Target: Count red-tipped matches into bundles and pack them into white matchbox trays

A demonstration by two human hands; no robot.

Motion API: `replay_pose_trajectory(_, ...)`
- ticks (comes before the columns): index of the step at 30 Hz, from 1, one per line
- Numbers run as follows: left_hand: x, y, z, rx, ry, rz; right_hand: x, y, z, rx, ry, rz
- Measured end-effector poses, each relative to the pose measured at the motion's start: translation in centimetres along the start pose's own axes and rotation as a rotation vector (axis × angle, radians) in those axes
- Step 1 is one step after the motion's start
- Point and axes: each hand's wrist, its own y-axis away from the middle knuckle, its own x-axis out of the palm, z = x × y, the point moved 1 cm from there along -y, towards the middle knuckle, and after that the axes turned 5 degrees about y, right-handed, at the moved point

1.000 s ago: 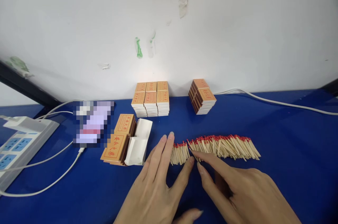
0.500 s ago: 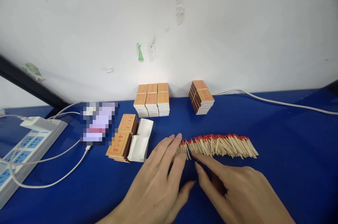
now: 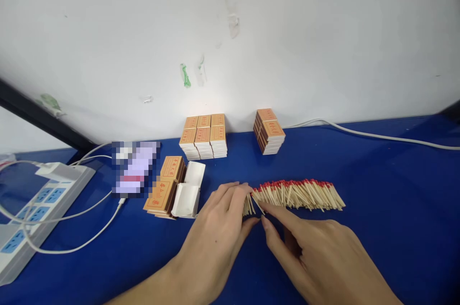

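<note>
A long row of red-tipped matches (image 3: 298, 195) lies on the blue table (image 3: 377, 209). My left hand (image 3: 215, 238) covers the row's left end, its fingers curled over a small bunch of matches (image 3: 247, 207) and its thumb closing in below. My right hand (image 3: 316, 252) sits just to the right. Its index finger and thumb are stretched out and slightly apart, touching a slanted match at the gap between bunch and row. Its other fingers are tucked under.
Orange matchbox sleeves (image 3: 165, 185) and white inner trays (image 3: 189, 190) lie left of my hands. Two stacks of matchboxes (image 3: 203, 136) (image 3: 269, 130) stand by the white wall. A power strip (image 3: 39, 204), white cables (image 3: 86, 238) and a blurred phone (image 3: 134, 168) sit at the left.
My left hand went from lying flat to curling over the left-end bunch of matches. My right index finger and thumb moved up against the matches. The view shifted slightly.
</note>
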Motion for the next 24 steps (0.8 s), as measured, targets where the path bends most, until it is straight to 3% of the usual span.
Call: replay_pose_trajectory(24,0.28,0.49,0.64,0.038,-0.025,-0.051,0.58,0.17,-0.26,-0.084,-0.024,0.024)
